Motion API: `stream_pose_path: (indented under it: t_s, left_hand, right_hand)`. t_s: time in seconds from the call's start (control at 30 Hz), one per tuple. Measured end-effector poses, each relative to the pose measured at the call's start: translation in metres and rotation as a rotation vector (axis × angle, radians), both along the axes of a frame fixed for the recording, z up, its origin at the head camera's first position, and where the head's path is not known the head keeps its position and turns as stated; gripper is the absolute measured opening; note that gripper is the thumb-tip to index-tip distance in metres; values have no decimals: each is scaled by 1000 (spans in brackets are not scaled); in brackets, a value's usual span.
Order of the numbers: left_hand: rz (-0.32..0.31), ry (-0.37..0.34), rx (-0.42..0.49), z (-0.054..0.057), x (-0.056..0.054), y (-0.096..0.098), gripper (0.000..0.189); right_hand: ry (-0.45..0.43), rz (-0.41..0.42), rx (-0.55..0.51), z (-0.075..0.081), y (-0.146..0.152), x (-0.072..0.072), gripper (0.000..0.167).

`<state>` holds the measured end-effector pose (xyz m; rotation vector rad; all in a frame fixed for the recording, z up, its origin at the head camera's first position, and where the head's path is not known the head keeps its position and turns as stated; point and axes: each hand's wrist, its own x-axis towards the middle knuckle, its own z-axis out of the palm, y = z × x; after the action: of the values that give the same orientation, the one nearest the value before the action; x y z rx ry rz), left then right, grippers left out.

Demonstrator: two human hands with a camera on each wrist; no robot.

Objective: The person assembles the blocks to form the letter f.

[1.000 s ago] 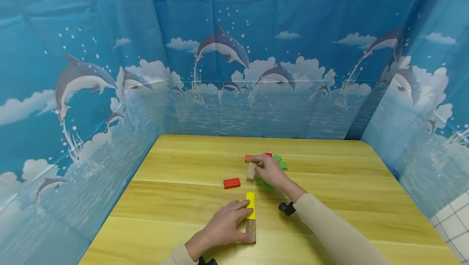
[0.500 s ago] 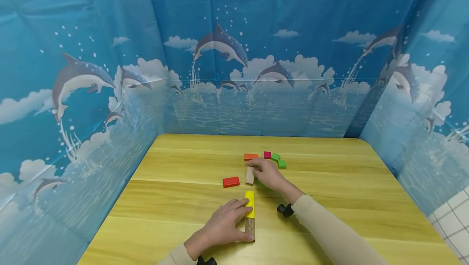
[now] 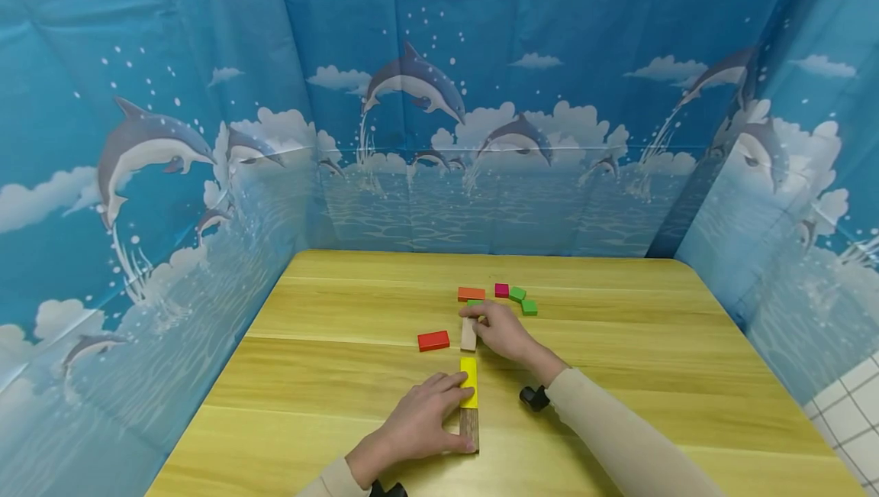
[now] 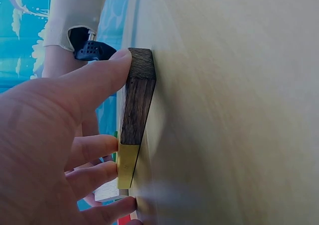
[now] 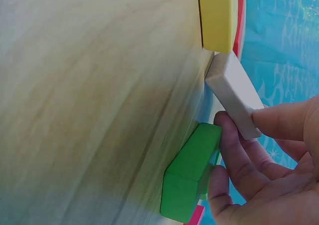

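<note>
Pale block (image 3: 468, 338): just beyond the yellow block (image 3: 469, 366), a narrow gap between in the head view; tilted, end nearer the yellow one low, opposite end raised. Cannot tell whether touching the table (image 3: 330, 390).
Likely handling of pale block: light, stiff, hard to damage; slightly slippery perhaps, being smooth-faced. Best taken by opposite long sides, close to the raised end.
Right hand (image 3: 504, 329): pinching the pale block near its raised end, thumb against one side, fingertips across from it, no wider apart than the block.
Left hand (image 3: 422, 417): fingers spread and fairly straight, lightly against the yellow block; thumb pressed to the near end of the dark brown block (image 3: 469, 427); grasping nothing firmly.
Yellow and dark brown row: set end to end, flat. Smooth, painted-looking yellow; coarse, streaky brown grain (bare wood, to judge by the look).
Green block (image 5: 184, 175): smooth, matt, crisp-edged, right beside the right fingers; contact unclear.
Red block (image 3: 434, 341): oblong, lying off to the left.
Farther back: orange block (image 3: 471, 295), oblong; magenta block (image 3: 502, 290), stubbier; green pair (image 3: 517, 294), equally short.
</note>
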<state>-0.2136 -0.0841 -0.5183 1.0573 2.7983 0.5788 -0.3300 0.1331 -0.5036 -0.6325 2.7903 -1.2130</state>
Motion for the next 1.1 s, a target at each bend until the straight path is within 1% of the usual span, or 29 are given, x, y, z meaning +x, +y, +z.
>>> stream_pose_path:
  t_s: [0.17,0.4,0.63,0.9,1.1]
  left_hand:
    - [0,3,1,0,0,0,79]
    - [5,-5,1,2,2,0,79]
    - [9,-5,-2,2,3,-1,79]
    - [4,-3,-4,4,5,-2,79]
    - [-1,-16,-7,5,6,-3,79]
  right_hand:
    - [12,4,15,-1,0,1,32]
    - [25,-12,49,-3,-3,5,30]
    - [38,-9,78,-7,-6,9,30]
    - [93,28,115,-7,-7,12,28]
    - [84,79,144,-5,-4,15,32]
